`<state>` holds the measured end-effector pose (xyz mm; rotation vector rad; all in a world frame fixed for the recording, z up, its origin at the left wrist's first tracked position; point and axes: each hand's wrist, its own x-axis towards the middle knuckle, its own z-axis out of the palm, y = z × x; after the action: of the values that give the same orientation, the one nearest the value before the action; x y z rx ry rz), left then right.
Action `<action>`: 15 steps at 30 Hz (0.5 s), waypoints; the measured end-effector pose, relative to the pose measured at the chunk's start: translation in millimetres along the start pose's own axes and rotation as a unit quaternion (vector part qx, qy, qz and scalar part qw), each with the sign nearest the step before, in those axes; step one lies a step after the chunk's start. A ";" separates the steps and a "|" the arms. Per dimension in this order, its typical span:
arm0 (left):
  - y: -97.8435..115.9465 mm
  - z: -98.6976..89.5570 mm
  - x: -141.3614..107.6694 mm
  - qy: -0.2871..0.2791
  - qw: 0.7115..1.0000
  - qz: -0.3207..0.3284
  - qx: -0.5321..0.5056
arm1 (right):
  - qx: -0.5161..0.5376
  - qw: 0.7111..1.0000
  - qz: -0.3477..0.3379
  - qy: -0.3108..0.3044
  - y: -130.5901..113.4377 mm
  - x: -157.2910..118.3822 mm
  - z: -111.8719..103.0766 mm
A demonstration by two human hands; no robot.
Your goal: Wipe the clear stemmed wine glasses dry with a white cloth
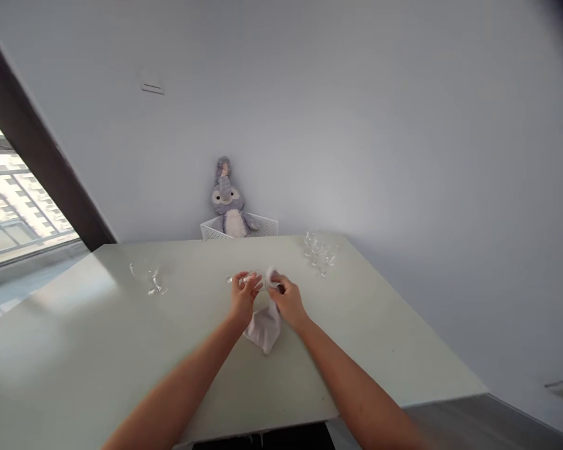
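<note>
At mid-surface [351,337]: one clear glass [231,280], held on its side between the two hands, foot to the left, bowl toward the cloth [265,326]. Left hand [244,294]: fingers closed around the glass. Right hand [287,299]: fingers pinched on the cloth at the bowl end, the rest hanging down toward the surface; whether any cloth sits inside the bowl cannot be told. Far right: a close cluster of glasses [317,251]. Left: further glasses [156,282], well apart from the hands, count and stance unclear. Beyond the far edge: toy [235,222] in a white basket [269,226]. Hazards, as judged: smooth glass may slip if the left grip loosens; twisting cloth hard could snap a thin stem; a knock against the crowded cluster could topple or chip several.
</note>
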<state>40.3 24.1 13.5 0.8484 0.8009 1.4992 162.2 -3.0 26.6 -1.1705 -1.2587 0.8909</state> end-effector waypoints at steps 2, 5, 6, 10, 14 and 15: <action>-6.0 0.2 1.0 -0.002 1.000 0.007 0.014 | 0.078 0.992 0.034 -0.089 -3.1 -2.7 2.8; -4.4 -5.3 1.9 -0.018 1.000 -0.007 0.022 | 0.197 0.955 0.064 -0.212 -9.0 -8.3 4.5; -2.6 -7.5 1.1 -0.031 0.999 -0.018 0.024 | 0.211 0.945 0.065 -0.242 -9.9 -10.3 5.5; 2.2 -13.4 -6.0 -0.087 0.992 -0.040 0.083 | 0.152 0.953 0.046 -0.259 -0.5 -15.0 14.5; 7.1 -15.0 -7.9 -0.138 0.980 -0.009 0.144 | 0.122 0.973 0.058 -0.188 17.1 -10.3 18.8; 10.2 -15.4 -7.1 -0.162 0.975 -0.005 0.155 | 0.155 0.970 0.077 -0.172 19.6 -7.9 17.2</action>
<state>22.3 15.9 14.2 1.2820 0.8007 1.1991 146.2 -3.6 4.6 -0.8946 -1.2553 1.3989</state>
